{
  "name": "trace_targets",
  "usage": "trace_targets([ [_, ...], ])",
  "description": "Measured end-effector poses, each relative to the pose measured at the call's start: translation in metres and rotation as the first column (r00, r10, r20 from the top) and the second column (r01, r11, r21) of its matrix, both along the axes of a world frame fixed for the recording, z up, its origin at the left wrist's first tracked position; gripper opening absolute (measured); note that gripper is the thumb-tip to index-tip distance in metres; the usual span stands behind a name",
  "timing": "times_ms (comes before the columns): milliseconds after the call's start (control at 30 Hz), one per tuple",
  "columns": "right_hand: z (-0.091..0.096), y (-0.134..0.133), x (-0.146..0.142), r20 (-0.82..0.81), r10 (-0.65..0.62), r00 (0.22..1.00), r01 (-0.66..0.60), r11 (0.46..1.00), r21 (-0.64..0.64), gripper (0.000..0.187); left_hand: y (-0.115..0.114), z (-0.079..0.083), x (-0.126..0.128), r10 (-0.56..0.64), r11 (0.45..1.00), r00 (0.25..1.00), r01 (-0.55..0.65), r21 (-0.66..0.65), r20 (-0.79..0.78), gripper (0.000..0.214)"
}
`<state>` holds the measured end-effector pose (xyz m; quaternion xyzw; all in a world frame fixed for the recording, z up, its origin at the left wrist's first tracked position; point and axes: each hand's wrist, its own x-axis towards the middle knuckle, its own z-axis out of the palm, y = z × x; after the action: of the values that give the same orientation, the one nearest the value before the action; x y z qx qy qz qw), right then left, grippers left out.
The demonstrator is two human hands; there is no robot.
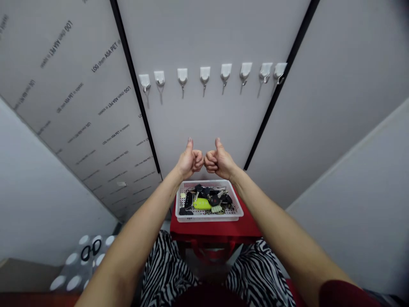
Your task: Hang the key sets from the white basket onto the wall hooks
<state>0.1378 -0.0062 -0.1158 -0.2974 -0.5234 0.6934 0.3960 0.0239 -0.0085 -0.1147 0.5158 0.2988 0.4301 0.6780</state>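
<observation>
My left hand (191,160) is closed in a fist with the thumb pointing up, and nothing shows in it. Mirroring it, my right hand (219,160) also makes a fist with a raised thumb. The knuckles of both meet or nearly meet above the far rim of a white plastic basket (209,218). Inside the basket lies a jumble of keys (214,200), many with black heads, and a bright yellow-green key fob (202,204). The basket rests on a red-covered stool or small table (217,230) in front of my knees.
Several white adhesive hooks (205,74) run in a row across the grey panel ahead, their metal hooks bare. Black strips (137,85) edge the panel. At lower left stand several white-capped bottles (72,259) with black-handled scissors (91,250) on top.
</observation>
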Motion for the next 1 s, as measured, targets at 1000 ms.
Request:
trace_targets([
  [1000, -0.113, -0.017, 0.031, 0.805, -0.574, 0.15, -0.207, 0.778, 0.593, 0.018, -0.023, -0.127, -0.028, 0.394, 0.913, 0.261, 0.003, 0.408, -0.881, 0.053],
])
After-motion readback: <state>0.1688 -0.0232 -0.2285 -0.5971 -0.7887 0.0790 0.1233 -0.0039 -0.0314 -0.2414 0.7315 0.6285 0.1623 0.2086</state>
